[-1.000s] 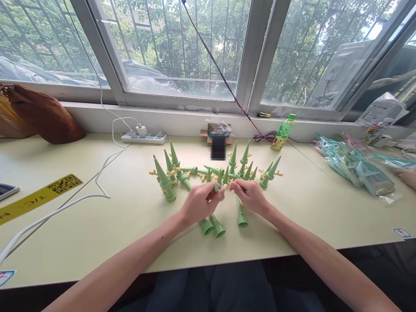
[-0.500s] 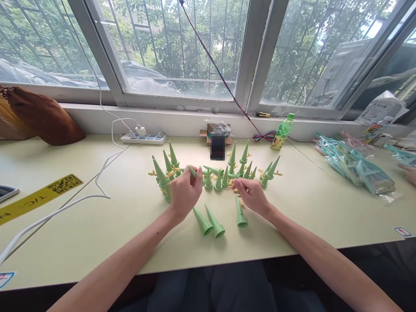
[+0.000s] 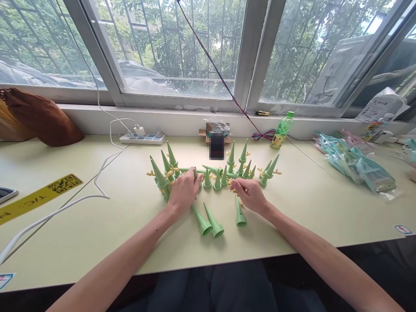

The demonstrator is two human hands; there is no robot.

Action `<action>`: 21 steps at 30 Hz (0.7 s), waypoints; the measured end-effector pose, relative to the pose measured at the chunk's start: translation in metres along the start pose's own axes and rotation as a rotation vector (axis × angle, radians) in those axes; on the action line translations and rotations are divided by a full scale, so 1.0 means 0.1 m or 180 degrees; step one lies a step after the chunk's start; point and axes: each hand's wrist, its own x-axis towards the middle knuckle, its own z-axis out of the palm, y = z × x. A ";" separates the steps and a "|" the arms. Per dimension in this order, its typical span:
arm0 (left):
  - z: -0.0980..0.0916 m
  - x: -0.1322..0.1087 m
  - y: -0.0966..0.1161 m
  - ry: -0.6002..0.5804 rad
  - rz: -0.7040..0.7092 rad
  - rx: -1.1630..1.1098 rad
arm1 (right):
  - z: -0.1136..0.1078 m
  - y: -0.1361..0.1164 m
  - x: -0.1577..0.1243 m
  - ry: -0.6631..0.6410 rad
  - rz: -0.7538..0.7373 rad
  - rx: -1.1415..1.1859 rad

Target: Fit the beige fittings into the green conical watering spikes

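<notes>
Several green plastic cone spikes [image 3: 242, 161] with small yellow cross pieces stand and lie in a cluster on the pale table [image 3: 97, 225]. My left hand [image 3: 183, 190] is closed around a green cone at the cluster's left side, its tip showing above my fingers. My right hand [image 3: 249, 194] rests beside the cluster with thumb and fingers pinched on a small yellow piece. Three loose green cones lie on their sides in front of my hands: a pair [image 3: 208, 220] and a single one [image 3: 239, 212].
A white power strip [image 3: 143, 138] and its cable [image 3: 65, 207] run across the left of the table. A green bottle [image 3: 282, 131] stands by the window. Bagged turquoise items [image 3: 357, 167] lie at right, a brown bag [image 3: 42, 117] and yellow tape [image 3: 35, 198] at left.
My left hand moved left and away from me, from beside the right hand to the cone cluster, and lowered onto the table with a cone. My right hand stayed almost still.
</notes>
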 end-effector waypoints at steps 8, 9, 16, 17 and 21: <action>-0.06 0.00 0.06 -0.0198 -0.0159 0.0578 | 0.00 0.00 0.01 -0.0067 -0.0010 0.0023; -0.07 0.00 0.07 -0.0198 -0.0170 0.0671 | 0.00 0.00 0.01 -0.0073 -0.0023 0.0035; -0.08 0.00 0.08 -0.0552 -0.0347 0.0907 | 0.00 0.00 0.00 -0.0113 -0.0033 0.0004; -0.07 0.00 0.08 -0.0627 -0.0374 0.0916 | 0.00 0.00 0.00 -0.0118 -0.0031 -0.0004; -0.05 0.00 0.03 -0.0746 -0.0422 0.0851 | -0.01 -0.01 0.00 -0.0154 -0.0023 -0.0017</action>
